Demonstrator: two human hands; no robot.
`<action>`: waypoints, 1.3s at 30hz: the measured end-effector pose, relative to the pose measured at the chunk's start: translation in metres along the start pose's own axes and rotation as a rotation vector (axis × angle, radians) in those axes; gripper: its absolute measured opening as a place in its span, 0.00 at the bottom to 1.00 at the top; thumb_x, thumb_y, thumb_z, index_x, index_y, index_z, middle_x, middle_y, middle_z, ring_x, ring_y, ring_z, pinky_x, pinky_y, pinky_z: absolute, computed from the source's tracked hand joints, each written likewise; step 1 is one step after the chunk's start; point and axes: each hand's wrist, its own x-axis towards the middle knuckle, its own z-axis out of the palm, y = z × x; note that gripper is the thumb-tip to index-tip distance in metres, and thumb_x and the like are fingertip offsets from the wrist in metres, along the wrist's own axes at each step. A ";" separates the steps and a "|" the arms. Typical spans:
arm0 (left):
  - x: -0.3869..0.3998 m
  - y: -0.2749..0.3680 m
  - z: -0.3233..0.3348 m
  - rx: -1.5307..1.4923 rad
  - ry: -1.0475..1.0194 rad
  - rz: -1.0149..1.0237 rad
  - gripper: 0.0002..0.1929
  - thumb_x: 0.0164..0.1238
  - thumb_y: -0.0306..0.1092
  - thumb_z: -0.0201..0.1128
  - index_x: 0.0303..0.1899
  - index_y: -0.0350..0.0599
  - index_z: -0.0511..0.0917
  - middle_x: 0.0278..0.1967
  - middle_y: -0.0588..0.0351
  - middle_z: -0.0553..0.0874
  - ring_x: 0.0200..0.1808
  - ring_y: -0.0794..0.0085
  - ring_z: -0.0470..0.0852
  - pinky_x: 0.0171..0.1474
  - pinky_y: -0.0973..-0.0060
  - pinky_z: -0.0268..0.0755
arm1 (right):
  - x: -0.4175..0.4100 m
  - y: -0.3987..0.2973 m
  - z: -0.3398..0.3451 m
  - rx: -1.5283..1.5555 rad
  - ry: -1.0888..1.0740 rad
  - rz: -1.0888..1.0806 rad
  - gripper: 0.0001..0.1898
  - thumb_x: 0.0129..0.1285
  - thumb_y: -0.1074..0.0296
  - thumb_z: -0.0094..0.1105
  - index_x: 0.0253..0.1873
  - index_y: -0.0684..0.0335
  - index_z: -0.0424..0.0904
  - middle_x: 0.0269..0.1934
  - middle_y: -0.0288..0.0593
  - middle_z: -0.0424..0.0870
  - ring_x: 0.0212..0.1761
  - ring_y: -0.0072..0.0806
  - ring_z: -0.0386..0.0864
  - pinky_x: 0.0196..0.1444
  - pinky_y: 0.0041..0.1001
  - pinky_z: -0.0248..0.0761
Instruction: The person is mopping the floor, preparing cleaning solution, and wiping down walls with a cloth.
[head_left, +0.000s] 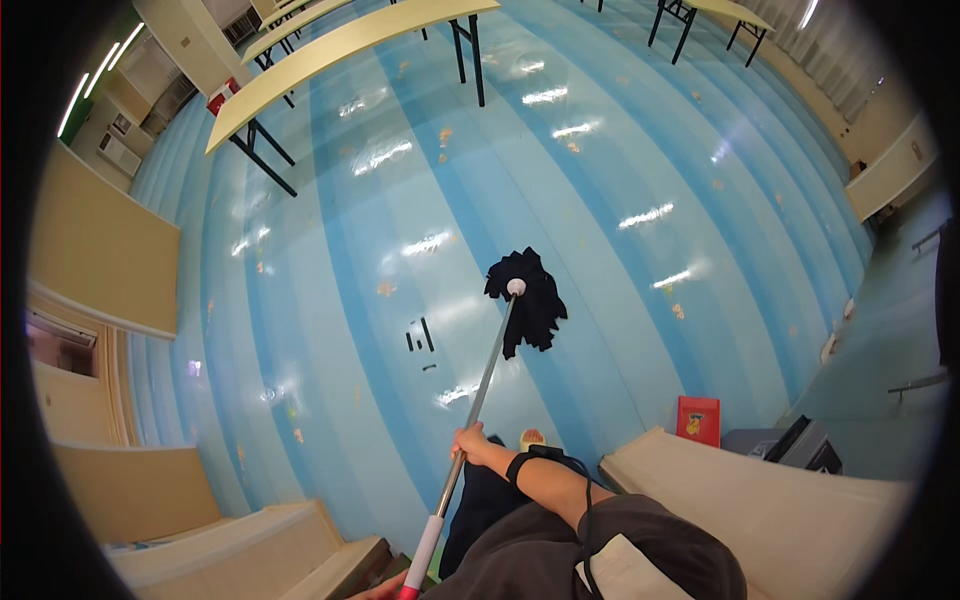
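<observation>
A mop with dark cloth strips (534, 319) and a round white hub rests on the striped blue floor (600, 330). Its metal pole (487, 373) slants down towards me and ends in a white and red grip (424, 551). My right hand (469, 442) is closed around the metal pole above the white grip. At the bottom edge, my left hand (384, 589) is beside the lower grip, partly cut off by the frame, with its fingers mostly hidden. Several small dark strips (420, 337) lie on the floor left of the mop head.
Long pale tables (337, 49) with black folding legs stand ahead. Beige cabinets or partitions (105, 247) line the left. Near my right side are a beige panel (757, 502), a red box or folder (698, 421) and a grey case (802, 446). More pale furniture (247, 544) stands at lower left.
</observation>
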 end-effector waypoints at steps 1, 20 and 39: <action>0.009 0.011 -0.001 0.000 -0.001 0.002 0.31 0.57 0.27 0.56 0.63 0.50 0.54 0.37 0.61 0.76 0.30 0.80 0.73 0.30 0.84 0.67 | 0.007 -0.021 0.004 -0.001 0.000 -0.002 0.19 0.58 0.75 0.42 0.47 0.66 0.41 0.20 0.48 0.65 0.13 0.33 0.67 0.16 0.38 0.69; 0.261 0.490 0.111 -0.068 -0.277 0.208 0.09 0.63 0.37 0.51 0.38 0.43 0.66 0.17 0.63 0.65 0.12 0.84 0.58 0.11 0.87 0.51 | 0.154 -0.477 0.010 0.258 0.176 -0.354 0.08 0.62 0.66 0.41 0.40 0.65 0.59 0.25 0.44 0.66 0.17 0.31 0.69 0.15 0.33 0.65; 0.402 0.834 0.319 -0.214 -0.387 0.309 0.04 0.62 0.31 0.52 0.33 0.42 0.67 0.14 0.67 0.61 0.10 0.85 0.55 0.10 0.86 0.46 | 0.328 -0.863 -0.123 -0.453 0.098 -0.863 0.04 0.56 0.72 0.49 0.32 0.64 0.65 0.16 0.45 0.68 0.11 0.34 0.67 0.12 0.34 0.61</action>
